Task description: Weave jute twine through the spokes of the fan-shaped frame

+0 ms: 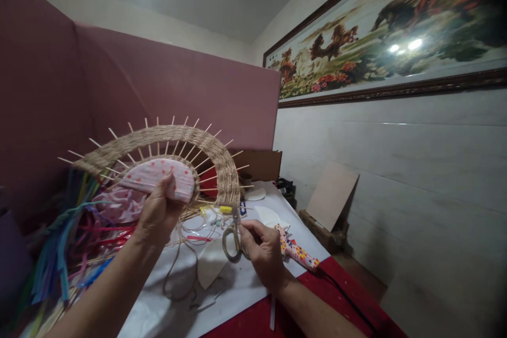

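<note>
My left hand (160,208) grips a half-round woven fan shape (227,166) by its padded, pink dotted fabric centre (158,175), thumb on the front. Thin sticks radiate from the centre through a broad band of twisted tan cord, their ends poking past the outer edge. Close to the band's lower right end, my right hand (263,248) is closed in a pinch. A pair of scissors (232,243) shows right at those fingertips, its blades pointing up toward the band. Whether the fingers hold the scissors or a cord end in front of them, I cannot tell.
A flower-patterned glue gun (297,251) with a black cable lies right on the white-covered table (237,296). Loose cord (194,248) and a pale cut piece (214,261) lie below the fan. Colourful strips (63,253) and pink fabric (122,203) crowd the left.
</note>
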Demonstrator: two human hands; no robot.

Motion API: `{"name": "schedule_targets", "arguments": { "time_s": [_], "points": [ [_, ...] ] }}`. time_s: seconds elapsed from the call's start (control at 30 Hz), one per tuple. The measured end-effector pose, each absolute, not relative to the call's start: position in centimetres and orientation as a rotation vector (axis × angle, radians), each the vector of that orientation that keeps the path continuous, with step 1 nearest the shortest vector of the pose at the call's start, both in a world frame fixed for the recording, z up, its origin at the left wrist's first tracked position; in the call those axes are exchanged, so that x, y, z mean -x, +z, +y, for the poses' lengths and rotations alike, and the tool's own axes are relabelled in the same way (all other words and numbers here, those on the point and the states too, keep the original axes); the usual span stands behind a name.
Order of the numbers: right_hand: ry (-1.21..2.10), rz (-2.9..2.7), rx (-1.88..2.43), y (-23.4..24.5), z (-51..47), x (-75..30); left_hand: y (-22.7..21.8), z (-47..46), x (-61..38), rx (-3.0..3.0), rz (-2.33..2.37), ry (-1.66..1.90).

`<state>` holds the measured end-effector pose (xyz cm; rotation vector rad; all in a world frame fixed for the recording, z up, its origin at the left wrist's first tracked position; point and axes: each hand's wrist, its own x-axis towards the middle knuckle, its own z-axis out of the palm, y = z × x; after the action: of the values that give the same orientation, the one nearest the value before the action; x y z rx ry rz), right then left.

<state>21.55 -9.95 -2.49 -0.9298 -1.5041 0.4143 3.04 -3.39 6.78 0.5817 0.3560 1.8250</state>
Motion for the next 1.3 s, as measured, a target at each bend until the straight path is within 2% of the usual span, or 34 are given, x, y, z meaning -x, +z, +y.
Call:
{"name": "schedule_targets", "arguments": {
  "time_s": [0.77,0.9,1.1,1.3],
  "points": [
    [0.53,-1.4,0.878,-1.8,-9.5,-21.6,7.2,-3.7,-2.8,-0.56,0.454,1.768],
    [0.403,-1.378,0.94,-1.7,-9.5,-22.1,7.2,-3.6,-2.4,-0.619,0.503,1.743],
    [0.025,-1.478,0.957,-1.6,-9.8,-22.6,6.9,-3.2,-1.8,-0.637,0.603,1.749],
    [-0.092,-1.489,0.945,-1.5,-9.6,-22.9,6.8,-3.2,-1.5,-0.738,0.658,1.644]
  ]
}}
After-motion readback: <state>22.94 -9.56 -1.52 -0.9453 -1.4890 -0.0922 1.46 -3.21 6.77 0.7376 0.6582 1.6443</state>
